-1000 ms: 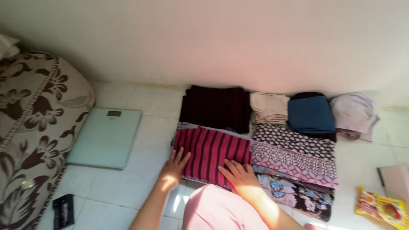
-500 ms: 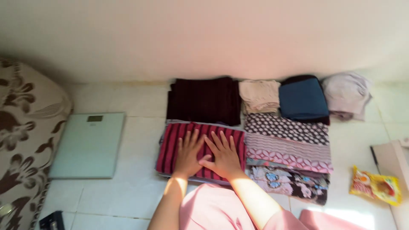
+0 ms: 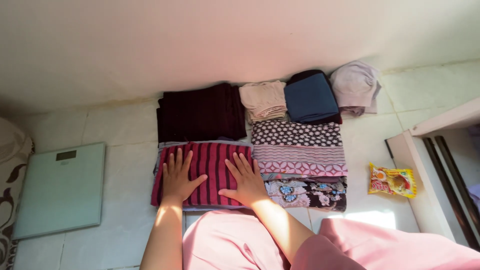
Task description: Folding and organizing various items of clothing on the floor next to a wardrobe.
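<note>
— Presently, status? 
— Left hand point(image 3: 178, 176) and right hand point(image 3: 246, 180), grip flat and open, press the striped folded cloth point(image 3: 210, 165) on the floor point(image 3: 125, 150). 
— Risk? 
— Uneven pressure could skew its fold against the patterned stack point(image 3: 299, 155) beside the right hand.

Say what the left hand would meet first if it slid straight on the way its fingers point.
Probably the dark maroon folded cloth, just beyond the striped cloth that the left hand lies on.

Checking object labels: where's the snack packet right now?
In the head view, the yellow snack packet lies on the floor tiles at the right, between the floral folded cloth and the pale door frame, apart from both hands.
</note>
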